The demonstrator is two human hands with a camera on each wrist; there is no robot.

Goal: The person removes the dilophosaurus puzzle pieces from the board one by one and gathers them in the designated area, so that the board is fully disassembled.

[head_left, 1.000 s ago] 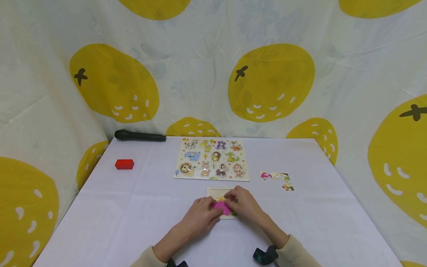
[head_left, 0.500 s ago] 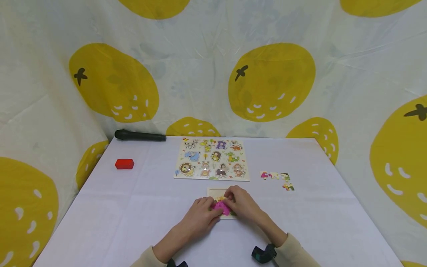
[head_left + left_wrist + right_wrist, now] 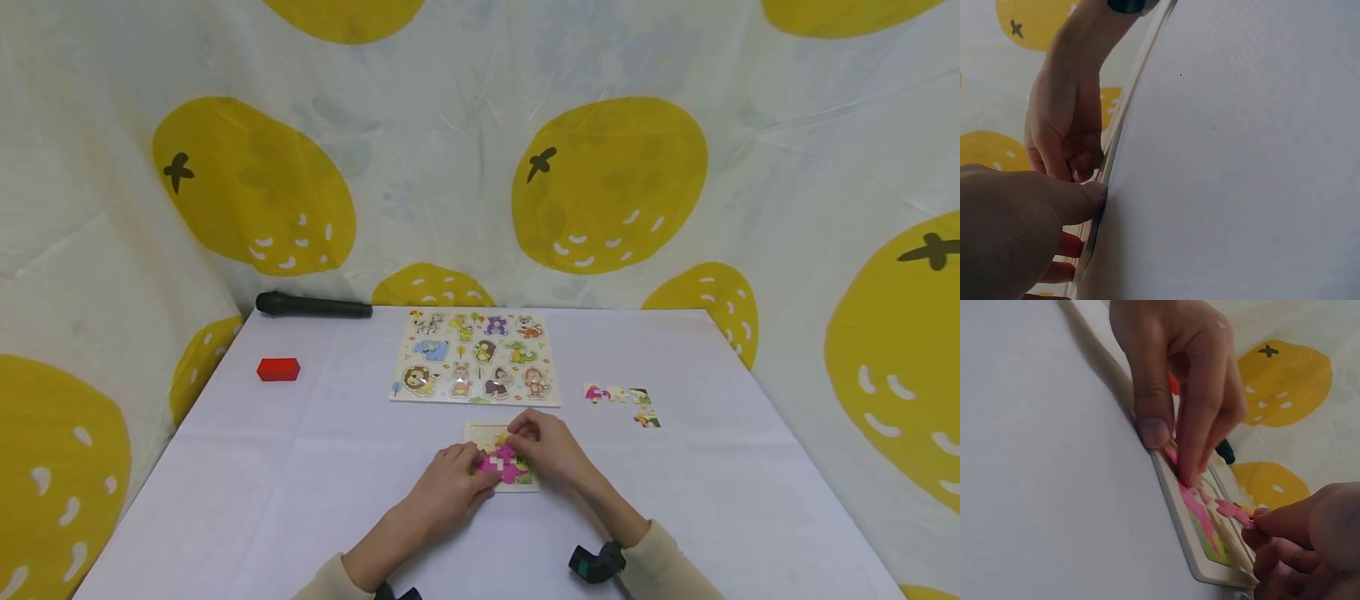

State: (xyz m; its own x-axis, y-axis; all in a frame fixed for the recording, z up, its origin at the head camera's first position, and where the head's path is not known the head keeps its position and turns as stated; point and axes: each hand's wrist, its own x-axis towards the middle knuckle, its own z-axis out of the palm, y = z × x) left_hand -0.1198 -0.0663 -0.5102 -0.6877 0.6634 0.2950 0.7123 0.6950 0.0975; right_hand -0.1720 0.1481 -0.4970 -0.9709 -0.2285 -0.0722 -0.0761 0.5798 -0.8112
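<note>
The right hand (image 3: 547, 446) pinches a pink jigsaw piece (image 3: 1234, 512) by one end, between thumb and finger. The piece's longer axis seems to run out from that pinch toward the left hand (image 3: 448, 479). It is tilted and apparently just clear of the wooden puzzle tray (image 3: 480, 431) — I cannot tell whether any edge touches. A pale gap (image 3: 497, 461) in the pink picture lies leftward of the right fingertips and closer to the person, between the two grips. The left hand is the nearer to that gap — its fingertips just beside it, its thumb and fingers holding the tray's left side.
</note>
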